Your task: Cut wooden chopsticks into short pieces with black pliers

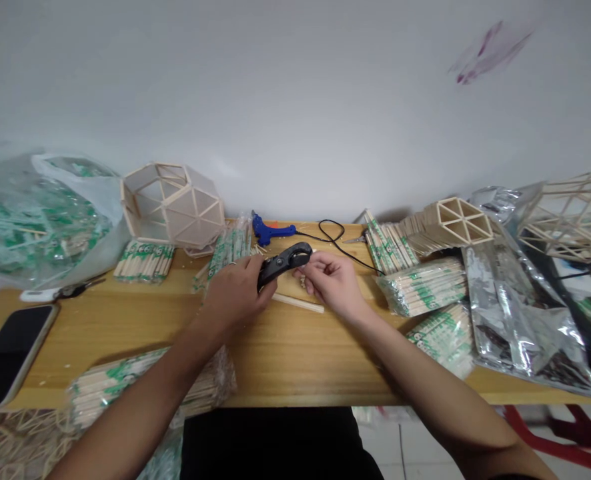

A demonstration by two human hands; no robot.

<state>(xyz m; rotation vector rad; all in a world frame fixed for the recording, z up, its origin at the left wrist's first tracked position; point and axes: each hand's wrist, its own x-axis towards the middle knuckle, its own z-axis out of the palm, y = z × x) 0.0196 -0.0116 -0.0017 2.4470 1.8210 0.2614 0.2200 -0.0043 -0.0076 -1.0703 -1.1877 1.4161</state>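
My left hand (234, 291) is wrapped around a black hand cutter (284, 263), its curved head pointing right. Close to that head, my right hand (331, 280) has its fingers pinched together. Small pale wooden bits show at those fingertips, partly hidden by the fingers. On the wooden table (285, 360), just below both hands, lies a short bundle of bare wooden sticks (298, 304). Behind the cutter, a blue glue gun (270, 231) rests near the wall with its black cord (333, 240) looping to the right.
Packs of wrapped chopsticks (143, 261) lie on both sides. Wooden-stick lattice frames (195, 217) and a stack of hexagonal pieces (463, 223) stand at the back. A phone (13, 357), a bag of wrappers (45, 220) and a silver bag (530, 320) flank the workspace.
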